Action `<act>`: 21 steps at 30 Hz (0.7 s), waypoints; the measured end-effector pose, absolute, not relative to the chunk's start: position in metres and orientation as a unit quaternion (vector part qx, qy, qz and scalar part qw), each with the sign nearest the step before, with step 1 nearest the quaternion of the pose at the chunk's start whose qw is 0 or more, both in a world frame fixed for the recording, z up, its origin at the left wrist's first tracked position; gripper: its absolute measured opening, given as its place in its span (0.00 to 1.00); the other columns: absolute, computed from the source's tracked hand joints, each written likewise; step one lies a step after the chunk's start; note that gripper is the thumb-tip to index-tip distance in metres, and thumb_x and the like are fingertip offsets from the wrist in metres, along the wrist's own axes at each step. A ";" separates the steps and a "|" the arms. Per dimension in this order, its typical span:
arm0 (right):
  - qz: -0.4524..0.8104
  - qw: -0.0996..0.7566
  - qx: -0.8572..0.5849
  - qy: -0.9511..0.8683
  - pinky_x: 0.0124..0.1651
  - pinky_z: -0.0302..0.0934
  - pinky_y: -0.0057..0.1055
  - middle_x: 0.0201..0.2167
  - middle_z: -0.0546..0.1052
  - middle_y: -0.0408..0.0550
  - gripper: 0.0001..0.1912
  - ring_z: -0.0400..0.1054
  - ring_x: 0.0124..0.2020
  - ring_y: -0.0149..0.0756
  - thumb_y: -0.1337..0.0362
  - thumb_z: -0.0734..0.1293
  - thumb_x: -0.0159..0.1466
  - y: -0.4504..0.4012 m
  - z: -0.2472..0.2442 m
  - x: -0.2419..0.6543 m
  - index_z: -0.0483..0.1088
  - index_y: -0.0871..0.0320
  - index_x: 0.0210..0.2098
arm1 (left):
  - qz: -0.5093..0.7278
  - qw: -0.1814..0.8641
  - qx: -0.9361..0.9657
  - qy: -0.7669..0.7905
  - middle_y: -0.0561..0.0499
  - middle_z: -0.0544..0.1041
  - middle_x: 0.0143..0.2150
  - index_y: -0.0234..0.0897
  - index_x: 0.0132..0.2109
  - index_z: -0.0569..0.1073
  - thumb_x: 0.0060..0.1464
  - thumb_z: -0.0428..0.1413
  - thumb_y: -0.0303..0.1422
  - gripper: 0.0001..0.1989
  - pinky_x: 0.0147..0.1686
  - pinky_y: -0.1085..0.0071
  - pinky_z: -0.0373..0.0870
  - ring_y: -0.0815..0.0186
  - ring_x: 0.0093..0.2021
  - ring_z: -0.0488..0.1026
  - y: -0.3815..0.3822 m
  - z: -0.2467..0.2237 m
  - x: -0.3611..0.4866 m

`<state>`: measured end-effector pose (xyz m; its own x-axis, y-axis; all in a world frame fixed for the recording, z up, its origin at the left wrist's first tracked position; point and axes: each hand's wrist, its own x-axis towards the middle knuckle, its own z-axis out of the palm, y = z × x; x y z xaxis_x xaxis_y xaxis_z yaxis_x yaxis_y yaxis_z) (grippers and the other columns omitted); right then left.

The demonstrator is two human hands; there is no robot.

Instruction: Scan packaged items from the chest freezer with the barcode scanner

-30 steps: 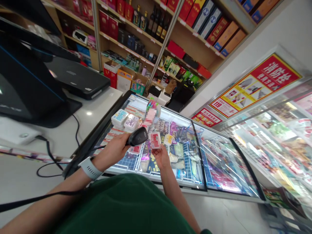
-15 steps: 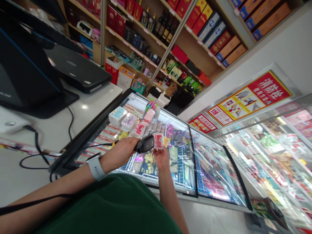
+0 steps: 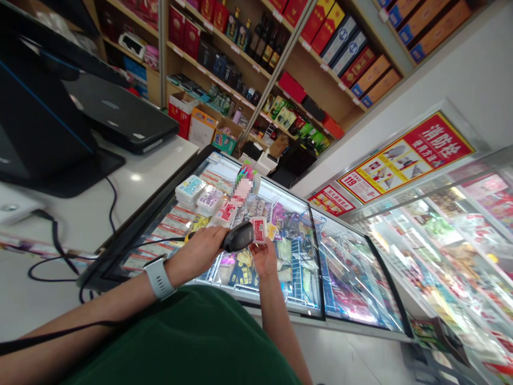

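Scanner (image 3: 239, 237) (barely shifted) facing red pack (image 3: 258, 230)

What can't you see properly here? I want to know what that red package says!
All in the head view:
- Red-and-white package in the right hand: print too small to read.
- Pink packet in the display freezer: blurred out.
- Barcode scanner in the left hand: front end turned away.

The left arm (image 3: 100, 305) lay stretched forward with the left hand (image 3: 198, 251) curled closed, while the right arm (image 3: 280, 326) was raised, the right hand (image 3: 263, 259) just beside it, fingers (image 3: 258, 247) pinching upward.
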<state>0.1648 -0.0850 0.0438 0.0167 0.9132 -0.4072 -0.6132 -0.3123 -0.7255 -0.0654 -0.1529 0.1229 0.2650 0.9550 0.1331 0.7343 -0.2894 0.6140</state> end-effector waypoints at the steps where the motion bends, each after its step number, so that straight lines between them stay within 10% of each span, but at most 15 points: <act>1: 0.680 0.562 -0.439 -0.171 0.40 0.69 0.34 0.32 0.81 0.46 0.11 0.75 0.33 0.35 0.58 0.70 0.57 -0.085 0.044 0.165 0.75 0.58 0.36 | 0.247 0.222 0.764 0.553 0.38 0.74 0.53 0.31 0.56 0.67 0.57 0.48 0.24 0.19 0.56 0.55 0.64 0.53 0.55 0.71 -0.153 0.123 -0.065; 21: 0.587 0.603 -0.517 -0.158 0.36 0.70 0.30 0.28 0.79 0.44 0.10 0.74 0.30 0.32 0.57 0.69 0.58 -0.059 0.021 0.212 0.71 0.57 0.34 | 0.312 0.241 0.722 0.568 0.40 0.75 0.51 0.35 0.54 0.67 0.57 0.48 0.28 0.17 0.54 0.57 0.67 0.53 0.53 0.72 -0.149 0.108 -0.083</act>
